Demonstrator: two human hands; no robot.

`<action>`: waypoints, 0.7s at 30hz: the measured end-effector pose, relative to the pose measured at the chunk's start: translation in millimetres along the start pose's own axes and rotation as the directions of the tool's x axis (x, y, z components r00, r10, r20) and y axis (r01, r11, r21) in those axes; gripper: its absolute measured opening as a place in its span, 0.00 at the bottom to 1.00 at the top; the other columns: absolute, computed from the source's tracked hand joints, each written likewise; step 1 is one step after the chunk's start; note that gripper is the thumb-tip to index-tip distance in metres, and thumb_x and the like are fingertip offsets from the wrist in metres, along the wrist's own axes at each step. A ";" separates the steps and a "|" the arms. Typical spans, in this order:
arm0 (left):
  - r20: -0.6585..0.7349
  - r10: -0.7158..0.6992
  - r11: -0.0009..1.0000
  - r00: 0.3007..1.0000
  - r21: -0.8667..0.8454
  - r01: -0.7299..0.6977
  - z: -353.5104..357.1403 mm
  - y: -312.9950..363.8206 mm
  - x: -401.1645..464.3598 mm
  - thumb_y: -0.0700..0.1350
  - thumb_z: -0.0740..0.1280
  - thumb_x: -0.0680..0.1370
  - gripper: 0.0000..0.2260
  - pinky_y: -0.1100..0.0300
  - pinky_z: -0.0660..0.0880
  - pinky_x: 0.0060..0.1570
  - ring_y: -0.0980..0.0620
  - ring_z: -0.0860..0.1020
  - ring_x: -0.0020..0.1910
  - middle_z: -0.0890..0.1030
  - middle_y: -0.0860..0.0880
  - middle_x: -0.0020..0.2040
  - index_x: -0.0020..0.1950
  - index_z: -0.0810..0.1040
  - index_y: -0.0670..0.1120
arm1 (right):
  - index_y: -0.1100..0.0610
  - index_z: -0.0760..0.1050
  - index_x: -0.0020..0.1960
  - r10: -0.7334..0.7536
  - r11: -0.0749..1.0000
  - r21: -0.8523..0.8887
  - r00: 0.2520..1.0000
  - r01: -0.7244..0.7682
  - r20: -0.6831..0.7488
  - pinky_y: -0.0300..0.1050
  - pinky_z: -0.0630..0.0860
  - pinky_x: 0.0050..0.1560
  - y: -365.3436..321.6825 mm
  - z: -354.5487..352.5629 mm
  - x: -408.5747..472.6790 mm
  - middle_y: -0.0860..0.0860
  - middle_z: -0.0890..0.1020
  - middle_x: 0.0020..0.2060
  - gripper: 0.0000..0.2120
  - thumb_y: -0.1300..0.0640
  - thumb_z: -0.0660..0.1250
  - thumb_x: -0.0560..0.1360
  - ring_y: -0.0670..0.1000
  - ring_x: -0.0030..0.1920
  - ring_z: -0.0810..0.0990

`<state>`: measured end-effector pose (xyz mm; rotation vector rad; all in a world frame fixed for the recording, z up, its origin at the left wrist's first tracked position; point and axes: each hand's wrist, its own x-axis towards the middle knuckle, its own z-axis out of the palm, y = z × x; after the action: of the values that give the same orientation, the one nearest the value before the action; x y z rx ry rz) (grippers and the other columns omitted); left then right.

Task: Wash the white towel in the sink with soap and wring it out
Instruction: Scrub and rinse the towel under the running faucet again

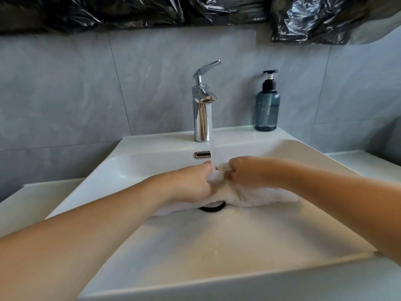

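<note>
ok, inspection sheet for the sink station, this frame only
Surface: white sink, basin wet, dark drain partly covered.
Job's things: white towel bunched under the running water; chrome faucet; blue soap bottle on the back ledge, untouched.
Clutter: nothing seen.
Hands: left hand and right hand both grip the towel.
Cables: nothing seen.
Surroundings: grey wall tiles; black plastic sheeting above.
</note>
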<state>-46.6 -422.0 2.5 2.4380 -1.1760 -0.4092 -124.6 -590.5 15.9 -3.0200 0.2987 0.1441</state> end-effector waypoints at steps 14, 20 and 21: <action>-0.023 -0.128 0.637 0.991 -0.769 0.064 -50.1 17.9 -19.1 0.44 0.61 0.74 0.12 0.53 0.73 0.48 0.44 0.79 0.45 0.82 0.41 0.46 0.48 0.83 0.43 | 0.53 0.70 0.45 -0.166 0.855 0.478 0.979 0.202 -0.118 0.47 0.71 0.45 4.0 -34.0 -21.6 0.48 0.75 0.40 0.13 0.45 0.62 0.80 0.48 0.40 0.72; -0.353 -0.232 0.957 0.907 0.085 0.277 -24.8 -5.8 -4.0 0.55 0.65 0.76 0.15 0.53 0.69 0.48 0.46 0.71 0.52 0.69 0.50 0.53 0.56 0.61 0.58 | 0.52 0.62 0.63 -0.074 0.993 0.092 0.996 0.078 -0.046 0.54 0.72 0.58 3.4 -4.2 -6.6 0.51 0.70 0.54 0.18 0.51 0.63 0.77 0.56 0.56 0.72; -0.323 -0.227 0.933 0.919 0.199 0.301 -19.6 -4.8 -4.9 0.57 0.66 0.74 0.18 0.53 0.65 0.52 0.46 0.67 0.56 0.66 0.51 0.54 0.58 0.60 0.60 | 0.53 0.60 0.66 -0.076 0.996 0.051 0.995 0.079 -0.059 0.55 0.70 0.60 2.0 -0.6 -5.7 0.51 0.66 0.55 0.20 0.53 0.63 0.77 0.56 0.59 0.69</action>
<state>-38.0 -410.9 17.9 2.7644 -0.8091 0.0358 -130.5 -591.4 16.9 -2.9809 0.1866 0.0438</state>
